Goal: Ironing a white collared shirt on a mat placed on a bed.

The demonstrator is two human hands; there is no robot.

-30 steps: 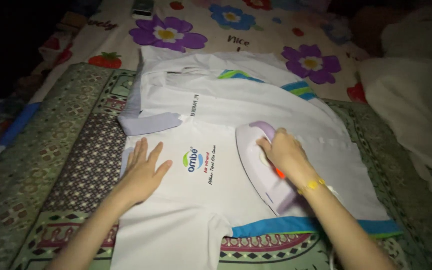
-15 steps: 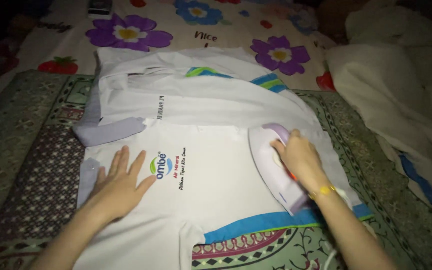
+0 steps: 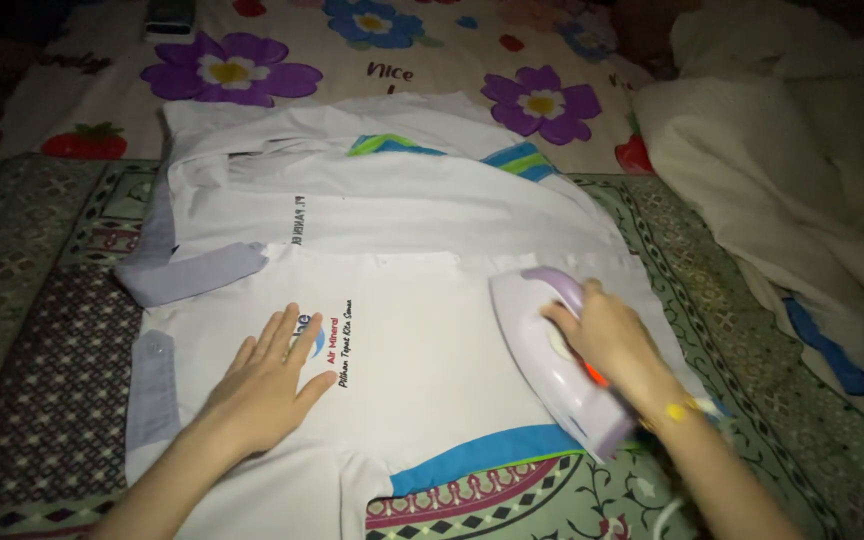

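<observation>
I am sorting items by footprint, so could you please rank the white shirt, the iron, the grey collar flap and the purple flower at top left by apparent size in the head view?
1. white shirt, by far the largest.
2. iron.
3. grey collar flap and purple flower: these look about alike; the flower lies farther from the camera, so I leave them unranked.

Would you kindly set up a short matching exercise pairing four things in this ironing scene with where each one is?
Things:
1. left hand
2. right hand
3. iron
4. cream blanket

Places:
A. heaped at the right edge, off the patterned mat
B. flat on the white shirt, fingers over its printed logo
C. standing on the shirt's right part, near the blue hem band
D. wrapped around the lilac handle

Pairs: 1-B, 2-D, 3-C, 4-A
</observation>
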